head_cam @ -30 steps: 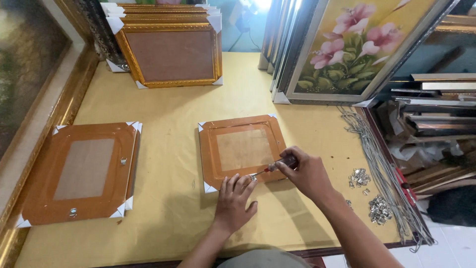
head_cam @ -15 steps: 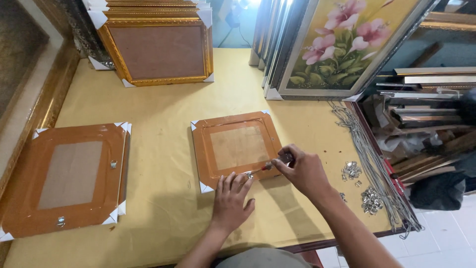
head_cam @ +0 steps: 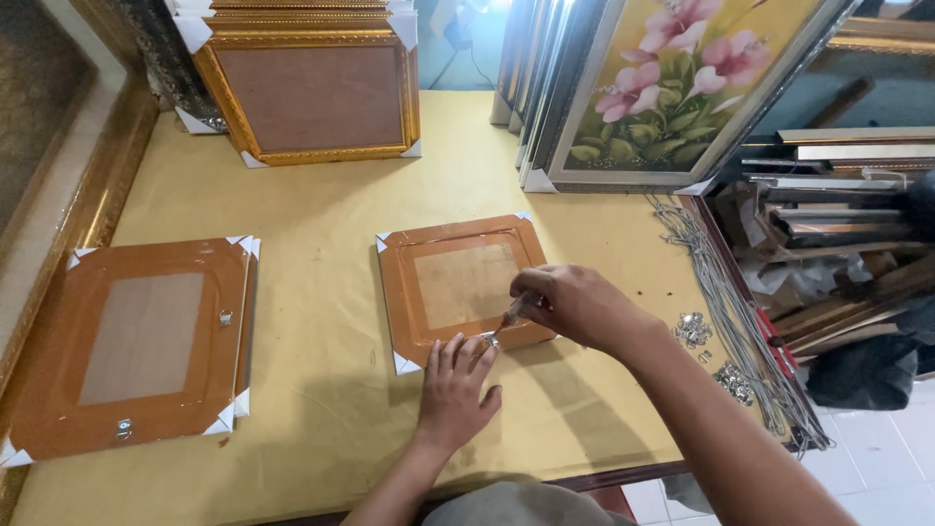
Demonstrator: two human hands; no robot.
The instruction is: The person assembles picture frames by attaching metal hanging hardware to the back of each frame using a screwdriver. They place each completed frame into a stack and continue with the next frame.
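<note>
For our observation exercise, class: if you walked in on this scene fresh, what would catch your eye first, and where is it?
Most likely the two hands at the centre: the right hand presses a thin tool onto the near edge of a small brown frame lying face down, while the left hand steadies that edge. Next, the pink flower painting leaning at the table's far right, and the gold frame standing at the back.

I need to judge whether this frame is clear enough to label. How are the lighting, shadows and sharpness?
Head view: even, soft light on the yellow table; a faint shadow falls below the right hand and forearm; bright glare at the top edge behind the flower painting; the small frame and left hand look sharp; wide-lens bending toward the edges.
</note>
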